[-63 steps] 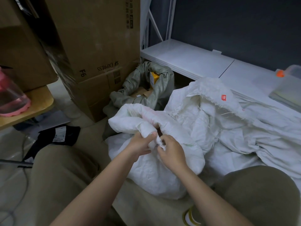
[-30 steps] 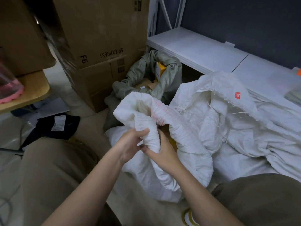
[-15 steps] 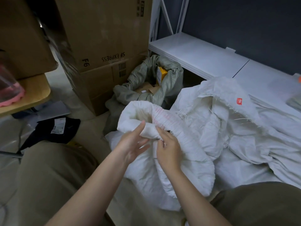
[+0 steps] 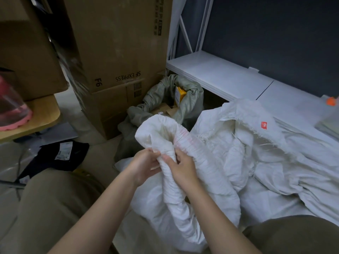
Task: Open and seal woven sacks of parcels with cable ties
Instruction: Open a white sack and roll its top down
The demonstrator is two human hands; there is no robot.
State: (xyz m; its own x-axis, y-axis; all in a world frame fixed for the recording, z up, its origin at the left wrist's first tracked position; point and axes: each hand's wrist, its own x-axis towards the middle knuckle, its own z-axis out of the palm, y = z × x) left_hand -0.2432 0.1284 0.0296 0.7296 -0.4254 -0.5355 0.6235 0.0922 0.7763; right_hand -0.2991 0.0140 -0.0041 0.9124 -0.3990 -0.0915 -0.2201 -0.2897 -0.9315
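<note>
1. The white woven plastic sack sits on the floor between our knees, its mouth rolled down into a thick crumpled collar. We hold the near part of that roll.
2. Our left hand grips the roll from the left, fingers curled into the fabric. Our right hand pinches the same bunch from the right, thumb on top.
3. The step, as we read it, is gathering the mouth. To do it well we would work the roll up evenly round the rim, bunch it into one tight neck, and keep one hand clamped while the other reaches for a tie.
4. No cable tie shows anywhere; we cannot tell where they are kept.
5. The sack's contents are hidden by the collar and our hands.
6. Beside it on the right lies a heap of loose white woven sacking with a small red tag.
7. Behind, a grey-green woven sack stands open against the brown cardboard boxes, parcels partly visible inside.
</note>
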